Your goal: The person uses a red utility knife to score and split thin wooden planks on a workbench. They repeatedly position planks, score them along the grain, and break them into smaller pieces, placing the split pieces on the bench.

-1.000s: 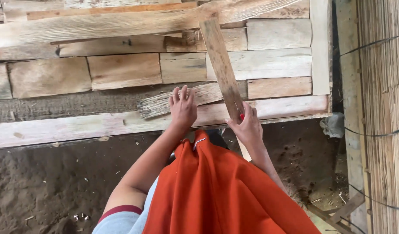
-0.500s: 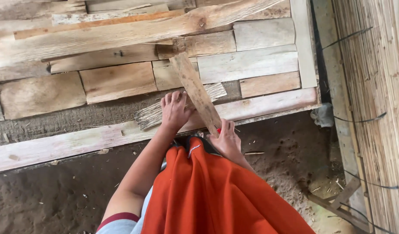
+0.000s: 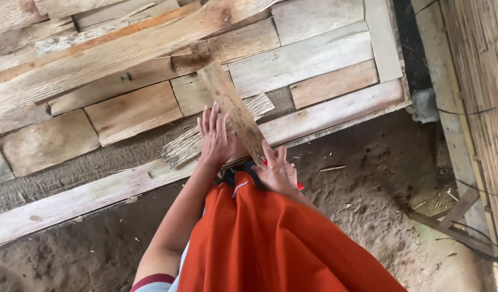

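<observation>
Hands: left hand (image 3: 216, 139) flat, right hand (image 3: 279, 172) gripping narrow plank (image 3: 234, 111).

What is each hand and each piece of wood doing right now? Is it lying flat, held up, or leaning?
Left hand: open, flat, fingers spread against the wooden plank.
Right hand: gripping the plank's lower end.
Wooden plank: held up, tilted over the frame.
Rough grey slat: lying flat, partly under the left hand.
Wooden frame: lying on the dirt, partly filled with boards.
Loose long boards: lying slanted across the frame.
Orange cloth: hanging down.
</observation>
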